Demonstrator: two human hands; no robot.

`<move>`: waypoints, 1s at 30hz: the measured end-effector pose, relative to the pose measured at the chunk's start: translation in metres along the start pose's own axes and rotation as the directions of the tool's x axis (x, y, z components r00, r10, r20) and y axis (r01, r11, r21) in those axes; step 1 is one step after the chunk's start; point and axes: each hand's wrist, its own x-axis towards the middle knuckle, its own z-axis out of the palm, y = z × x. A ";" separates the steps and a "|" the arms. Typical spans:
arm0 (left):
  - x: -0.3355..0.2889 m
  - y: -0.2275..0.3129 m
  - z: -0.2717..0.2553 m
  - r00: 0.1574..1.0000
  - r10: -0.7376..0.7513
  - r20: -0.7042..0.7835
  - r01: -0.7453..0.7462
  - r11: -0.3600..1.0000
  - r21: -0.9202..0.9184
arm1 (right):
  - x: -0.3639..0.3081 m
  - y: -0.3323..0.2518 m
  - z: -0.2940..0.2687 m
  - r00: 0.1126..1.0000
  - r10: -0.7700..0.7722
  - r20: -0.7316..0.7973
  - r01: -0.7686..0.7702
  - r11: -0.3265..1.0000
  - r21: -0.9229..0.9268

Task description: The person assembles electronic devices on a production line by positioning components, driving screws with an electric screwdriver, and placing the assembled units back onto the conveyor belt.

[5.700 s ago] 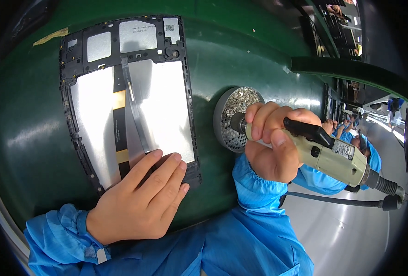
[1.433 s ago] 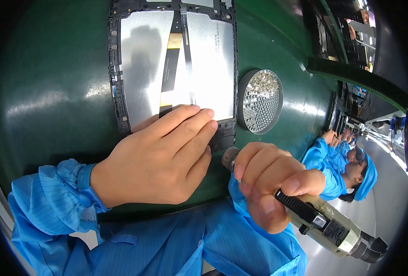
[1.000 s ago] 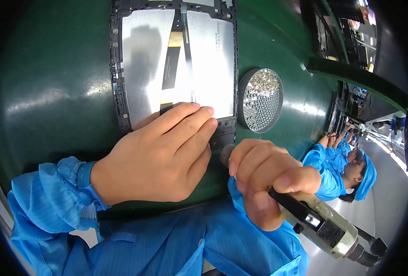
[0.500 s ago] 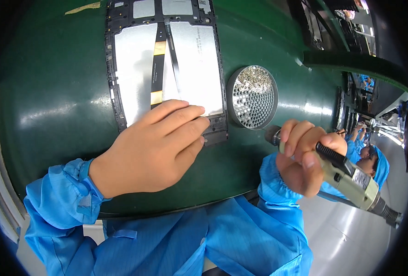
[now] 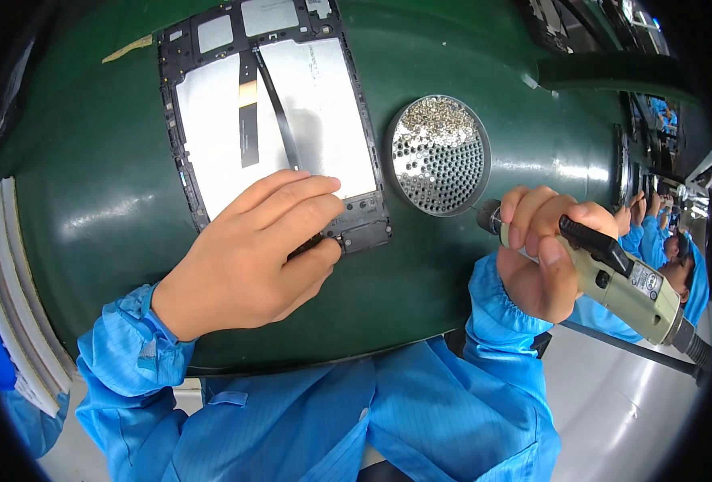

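A tablet chassis [image 5: 324, 104], black-framed with a silver back panel, lies slightly turned on the green table. A dark ribbon cable [image 5: 248, 132] with a gold band and a thin black strip [image 5: 278, 104] run down its panel. Across its lower end rests my left hand [image 5: 251, 257], palm down, fingers stretched and slightly bent, the thumb hidden. My right hand [image 5: 545, 249] is wrapped round a pale green electric screwdriver [image 5: 633, 293] with a black lever. The tool's thin bit points left, close to the lower rim of a round screw tray [image 5: 390, 161].
Small metal screws [image 5: 436, 120] heap at the tray's far side, above a perforated plate. A yellowish strip [image 5: 128, 48] lies at the far left of the green table [image 5: 91, 161]. Stacked pale boards [image 5: 22, 273] stand at the left edge. Co-workers in blue [image 5: 693, 273] sit at right.
The view has shifted, and the tablet chassis appears more tilted. My left hand's fingers bend more around its lower end. The screwdriver's bit remains near the screw tray.
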 end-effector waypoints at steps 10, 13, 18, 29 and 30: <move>-0.039 0.029 0.005 0.990 -0.140 0.017 0.134 0.973 0.190 | -0.003 0.003 -0.019 0.986 -0.040 -0.163 0.038 0.999 -0.017; -0.038 0.037 0.009 0.984 -0.170 -0.052 0.178 0.933 0.313 | -0.003 0.003 -0.019 0.977 -0.024 -0.213 0.015 0.999 -0.046; -0.021 0.037 0.017 0.964 -0.266 -0.012 0.258 0.920 0.294 | -0.004 0.002 -0.018 0.973 -0.017 -0.230 0.006 0.999 -0.048; -0.012 0.025 0.000 0.968 -0.251 -0.008 0.242 0.925 0.293 | -0.005 0.004 -0.023 0.957 -0.059 -0.285 0.038 0.996 -0.079; -0.009 0.023 -0.007 0.964 -0.267 -0.015 0.256 0.906 0.337 | -0.004 0.003 -0.027 0.954 -0.041 -0.296 0.021 0.997 -0.069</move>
